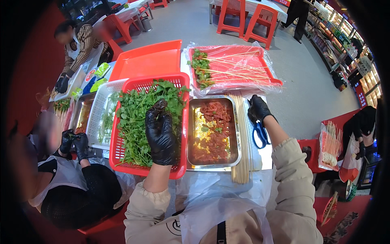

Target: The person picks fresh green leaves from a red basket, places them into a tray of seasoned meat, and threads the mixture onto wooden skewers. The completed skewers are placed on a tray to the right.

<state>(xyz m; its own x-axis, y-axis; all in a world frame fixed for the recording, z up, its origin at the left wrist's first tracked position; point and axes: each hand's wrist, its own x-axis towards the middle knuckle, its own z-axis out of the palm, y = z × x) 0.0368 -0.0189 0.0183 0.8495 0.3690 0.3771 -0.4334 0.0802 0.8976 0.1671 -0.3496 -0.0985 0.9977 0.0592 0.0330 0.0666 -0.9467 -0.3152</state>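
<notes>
My left hand [160, 132], in a black glove, is over a red plastic basket [179, 166] heaped with leafy cilantro [134, 122]. Its fingers are curled, and whether they pinch any leaves is hidden. To the right, a steel tray [192, 163] contains strips of raw red meat [214, 131] with a few green leaves. A bundle of bamboo skewers [240, 152] lies along the tray's right side. Beyond their right side is my right hand [258, 108], also black-gloved, with bent fingers; its grip is hidden. Blue-handled scissors [260, 135] lie just below that hand.
Behind the meat, a plastic-lined red tray [234, 73] carries skewers with cilantro at their left ends. A tilted red tray [146, 61] and a white basket [94, 128] adjoin the cilantro basket. At left, a co-worker's gloved hands [74, 141] are close by; another person [82, 45] works farther back.
</notes>
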